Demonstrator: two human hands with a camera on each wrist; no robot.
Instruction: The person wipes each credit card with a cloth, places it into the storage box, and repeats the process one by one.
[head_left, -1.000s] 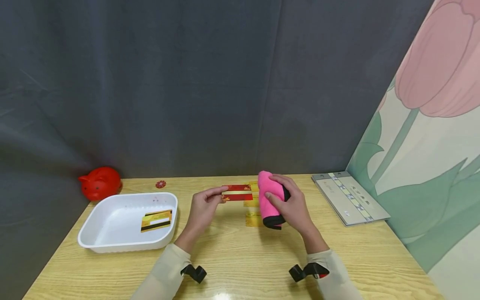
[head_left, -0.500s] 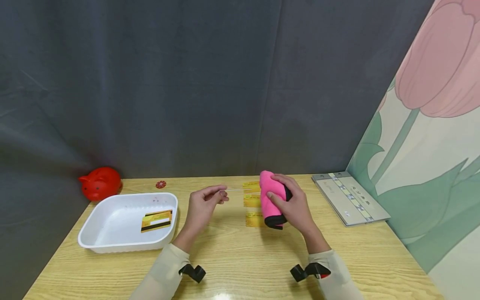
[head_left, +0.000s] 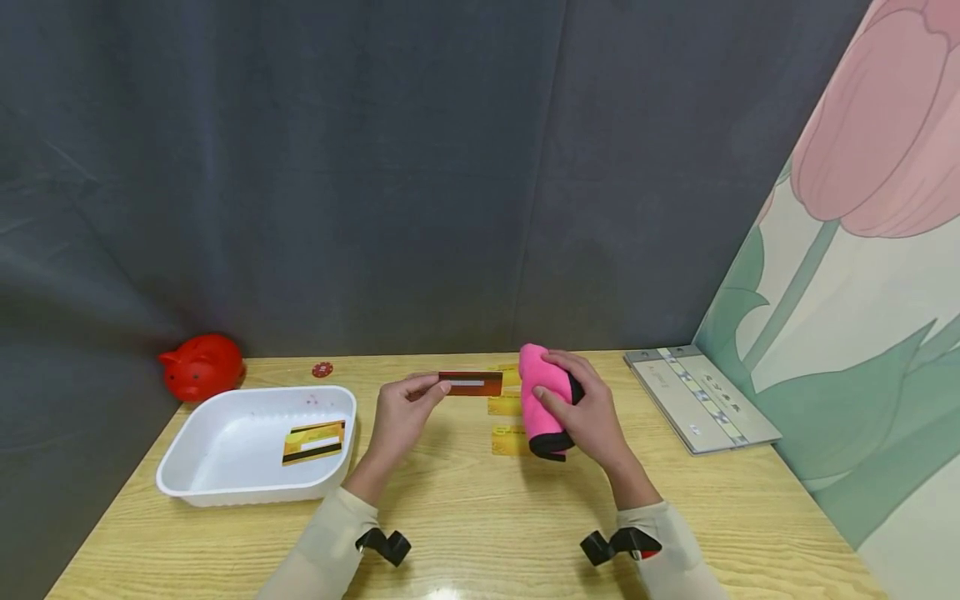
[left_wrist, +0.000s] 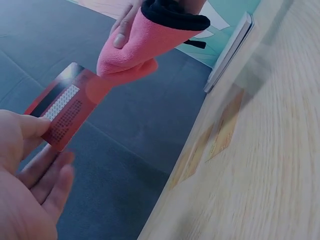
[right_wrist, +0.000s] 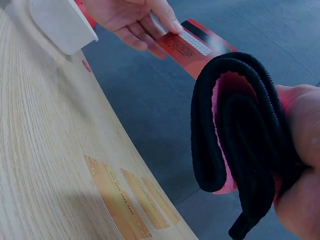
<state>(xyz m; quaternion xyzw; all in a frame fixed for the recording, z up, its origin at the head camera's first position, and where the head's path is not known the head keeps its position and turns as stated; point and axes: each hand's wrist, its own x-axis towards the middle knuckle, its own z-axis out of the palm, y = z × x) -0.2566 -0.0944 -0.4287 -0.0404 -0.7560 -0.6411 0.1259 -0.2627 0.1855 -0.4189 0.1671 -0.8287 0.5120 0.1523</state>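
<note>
The table [head_left: 480, 517] carries a white tray [head_left: 232, 446] at left and a grey-covered booklet [head_left: 701, 398] at right. Above the table, the right hand [head_left: 591, 410] grips a black-edged pink towel [head_left: 540, 389]. A red piggy bank [head_left: 201, 369] stands behind the tray. The left hand [head_left: 401, 414] pinches one end of a red card [head_left: 480, 384], raised near the towel. Gold cards [head_left: 509, 441] lie on the table and in the tray, a red poker chip [head_left: 322, 369] behind the tray.

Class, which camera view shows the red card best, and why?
The left wrist view: the red card appears large, its striped, printed face mostly uncovered, with the left hand overlapping just one side. The right wrist view shows the same face, but the pink cloth hides one end. The head view shows it small and narrow.
</note>
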